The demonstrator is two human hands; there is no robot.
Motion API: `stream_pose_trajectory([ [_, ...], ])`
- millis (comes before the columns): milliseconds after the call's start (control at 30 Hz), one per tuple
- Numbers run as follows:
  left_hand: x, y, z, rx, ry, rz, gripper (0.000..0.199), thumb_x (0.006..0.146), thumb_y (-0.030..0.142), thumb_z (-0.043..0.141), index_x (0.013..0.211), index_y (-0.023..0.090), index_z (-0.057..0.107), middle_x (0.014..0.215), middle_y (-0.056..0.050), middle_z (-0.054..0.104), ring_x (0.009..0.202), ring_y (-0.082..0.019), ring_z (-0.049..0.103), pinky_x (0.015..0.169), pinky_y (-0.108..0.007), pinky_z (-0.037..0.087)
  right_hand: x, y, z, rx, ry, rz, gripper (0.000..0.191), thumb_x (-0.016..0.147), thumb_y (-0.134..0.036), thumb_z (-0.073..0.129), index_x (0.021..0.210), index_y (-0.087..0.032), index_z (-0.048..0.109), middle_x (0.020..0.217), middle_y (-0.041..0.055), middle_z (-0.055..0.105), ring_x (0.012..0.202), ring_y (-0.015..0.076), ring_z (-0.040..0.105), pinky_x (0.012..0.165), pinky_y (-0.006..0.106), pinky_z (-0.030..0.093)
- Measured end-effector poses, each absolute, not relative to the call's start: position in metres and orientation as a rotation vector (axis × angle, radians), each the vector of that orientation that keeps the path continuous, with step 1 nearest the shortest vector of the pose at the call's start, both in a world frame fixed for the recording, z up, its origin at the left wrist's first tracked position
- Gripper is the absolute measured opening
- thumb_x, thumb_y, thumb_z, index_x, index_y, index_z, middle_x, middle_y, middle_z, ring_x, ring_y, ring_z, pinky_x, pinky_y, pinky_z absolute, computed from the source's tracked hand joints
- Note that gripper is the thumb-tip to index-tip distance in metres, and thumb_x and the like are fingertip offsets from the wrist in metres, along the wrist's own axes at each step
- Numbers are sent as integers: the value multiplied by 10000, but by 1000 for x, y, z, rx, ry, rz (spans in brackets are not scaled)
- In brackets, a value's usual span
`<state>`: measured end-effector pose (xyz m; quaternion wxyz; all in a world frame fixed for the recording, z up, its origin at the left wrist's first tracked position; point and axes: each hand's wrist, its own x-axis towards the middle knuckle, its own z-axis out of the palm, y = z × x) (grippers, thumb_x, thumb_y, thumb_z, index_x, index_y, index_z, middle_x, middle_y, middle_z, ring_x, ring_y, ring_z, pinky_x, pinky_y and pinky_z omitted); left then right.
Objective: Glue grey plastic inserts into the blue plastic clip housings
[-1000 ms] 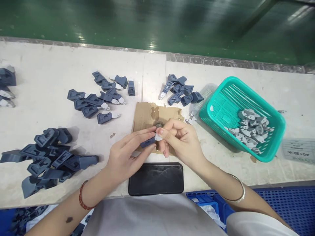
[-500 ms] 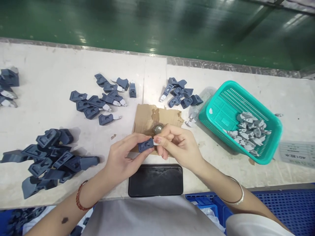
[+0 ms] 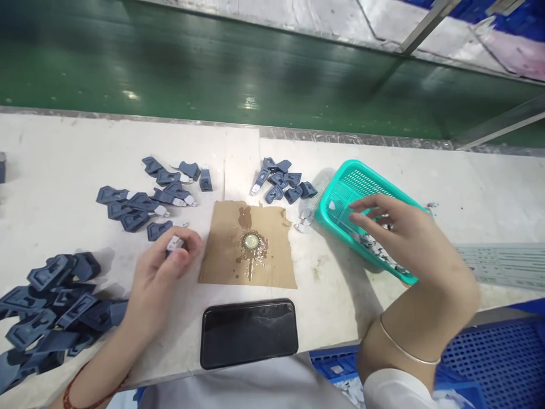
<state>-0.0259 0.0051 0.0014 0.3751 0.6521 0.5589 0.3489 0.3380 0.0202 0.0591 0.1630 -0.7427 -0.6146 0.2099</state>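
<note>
My left hand (image 3: 159, 272) is closed around a blue-grey plastic piece with a pale grey tip (image 3: 175, 244); the fingers hide most of it. Just behind that hand lies a group of similar blue-grey pieces (image 3: 140, 201), several of them with pale tips. Over the green plastic basket (image 3: 361, 170) hovers my right hand (image 3: 395, 233), its fingers apart and nothing between them. Small pale grey parts (image 3: 374, 250) lie inside the basket, partly hidden by this hand.
Between my hands is a cardboard sheet (image 3: 221, 244) with a wet-looking round spot (image 3: 251, 242). A black phone (image 3: 249, 334) lies in front of it. Blue-grey pieces are heaped at left (image 3: 55, 312) and grouped behind the cardboard (image 3: 283, 179). A printed sheet (image 3: 498, 264) lies right of the basket.
My hands have parted. The left has moved left with the blue-grey piece; the right has let go and moved right over the basket. The camera view has shifted too.
</note>
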Motion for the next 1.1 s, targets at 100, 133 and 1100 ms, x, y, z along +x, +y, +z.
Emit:
stream_pose_trajectory([
  [100, -31, 11, 13, 1578, 1563, 822, 344, 996, 389, 507, 708, 208, 557, 632, 17, 463, 571, -136, 416, 519, -277, 334, 370, 15, 50, -2346, -1837, 697, 332, 845, -538, 707, 905, -221, 789, 759, 88, 739, 568, 205, 641, 449, 315, 441],
  [133, -31, 13, 17, 1573, 1637, 766, 332, 973, 371, 536, 685, 206, 561, 632, 22, 471, 579, -135, 421, 533, -274, 332, 376, 14, 46, -2355, -1867, 740, 319, 850, -529, 702, 891, -227, 795, 728, 80, 732, 527, 194, 627, 420, 308, 425],
  [1100, -44, -3, 19, 2250, 2165, 244, 328, 1008, 415, 524, 1202, 181, 649, 1200, -143, 670, 1021, -360, 685, 645, -360, 479, 318, 26, 52, -1415, -1218, 1130, 99, 916, -272, 667, 847, -226, 720, 635, 7, 575, 578, 141, 540, 527, 305, 416],
])
